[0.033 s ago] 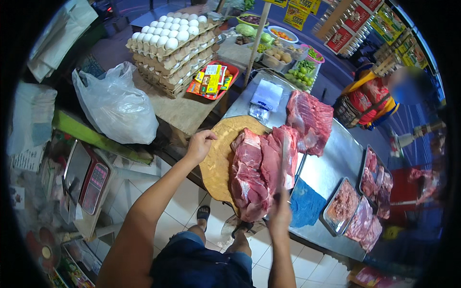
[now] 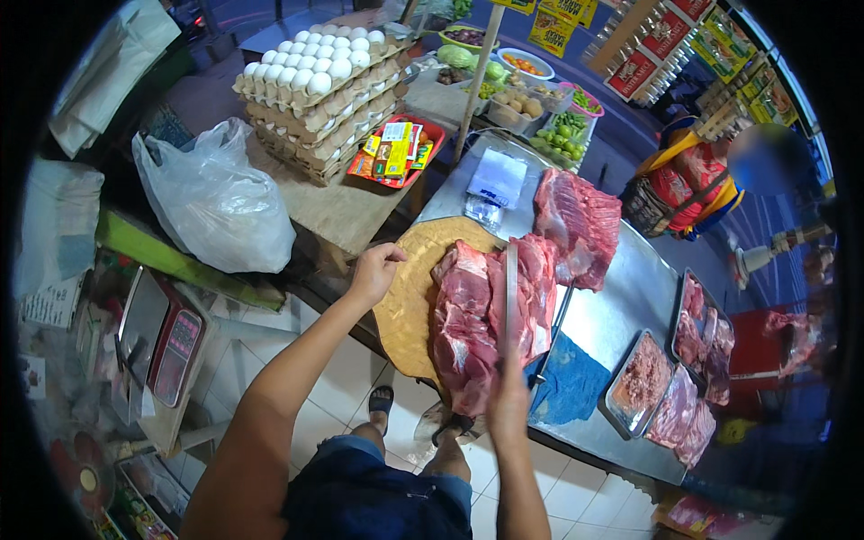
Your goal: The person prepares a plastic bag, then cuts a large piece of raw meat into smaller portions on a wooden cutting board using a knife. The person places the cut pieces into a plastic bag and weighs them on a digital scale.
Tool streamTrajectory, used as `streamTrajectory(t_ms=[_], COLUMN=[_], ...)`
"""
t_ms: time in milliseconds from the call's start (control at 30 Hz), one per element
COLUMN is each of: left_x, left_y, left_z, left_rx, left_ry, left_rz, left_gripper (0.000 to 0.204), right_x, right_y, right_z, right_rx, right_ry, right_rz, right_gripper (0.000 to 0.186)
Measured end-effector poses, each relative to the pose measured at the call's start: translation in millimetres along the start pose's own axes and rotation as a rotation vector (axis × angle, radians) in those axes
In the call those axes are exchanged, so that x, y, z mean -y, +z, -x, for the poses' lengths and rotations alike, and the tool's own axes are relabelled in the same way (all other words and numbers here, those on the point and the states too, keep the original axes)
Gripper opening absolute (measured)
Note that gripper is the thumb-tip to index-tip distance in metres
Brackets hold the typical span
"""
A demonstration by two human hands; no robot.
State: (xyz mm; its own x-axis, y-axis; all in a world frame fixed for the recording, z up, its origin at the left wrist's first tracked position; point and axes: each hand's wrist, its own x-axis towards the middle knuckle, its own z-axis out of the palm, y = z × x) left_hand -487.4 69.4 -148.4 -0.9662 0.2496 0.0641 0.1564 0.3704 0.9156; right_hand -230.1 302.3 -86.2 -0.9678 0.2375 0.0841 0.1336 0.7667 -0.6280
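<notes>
A large slab of raw red meat (image 2: 467,328) lies on a thick round wooden chopping board (image 2: 403,306). My right hand (image 2: 509,400) is closed around the handle of a long knife (image 2: 512,292), its blade stretching away from me over the meat's right half. A lengthwise groove runs down the slab near the blade. On the board's left rim, my left hand (image 2: 379,273) rests with fingers loosely curled in, beside the meat but apart from it; nothing shows in it. Just beyond the board, a second ribbed slab of meat (image 2: 577,225) sits on the metal table (image 2: 634,288).
Right of the board lie a blue cloth (image 2: 571,382), a thin dark rod (image 2: 559,328) and a tray of minced meat (image 2: 640,382). Stacked egg trays (image 2: 324,117), a red tray of packets (image 2: 396,153) and a plastic bag (image 2: 216,202) stand left. A person (image 2: 688,180) is across the table.
The knife and my right hand have shifted left across the meat, and the blade now stands nearer the slab's middle. My left hand stays in place on the board.
</notes>
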Motion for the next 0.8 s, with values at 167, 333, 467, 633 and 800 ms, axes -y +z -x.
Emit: streamTrajectory(t_ms=[167, 333, 467, 633, 800], left_x=[-2, -41, -62, -64, -65], left_y=[40, 100, 120, 104, 99], left_z=[-4, -13, -29, -36, -21], left_rx=[0.077, 0.307, 0.395, 0.482, 0.427], left_ry=[-0.007, 0.158, 0.084, 0.050, 0.077], left_rz=[0.055, -0.340, -0.471, -0.637, -0.635], left_gripper=[0.026, 0.098, 0.107, 0.084, 0.077], right_x=[43, 19, 14, 12, 12], right_y=[40, 20, 15, 14, 19], right_z=[-13, 0, -3, -24, -41], right_rx=[-0.030, -0.003, -0.085, 0.085, 0.092], right_ry=[0.182, 0.267, 0.197, 0.145, 0.143], right_rz=[0.185, 0.323, 0.367, 0.503, 0.584], right_gripper=[0.068, 0.069, 0.065, 0.066, 0.070])
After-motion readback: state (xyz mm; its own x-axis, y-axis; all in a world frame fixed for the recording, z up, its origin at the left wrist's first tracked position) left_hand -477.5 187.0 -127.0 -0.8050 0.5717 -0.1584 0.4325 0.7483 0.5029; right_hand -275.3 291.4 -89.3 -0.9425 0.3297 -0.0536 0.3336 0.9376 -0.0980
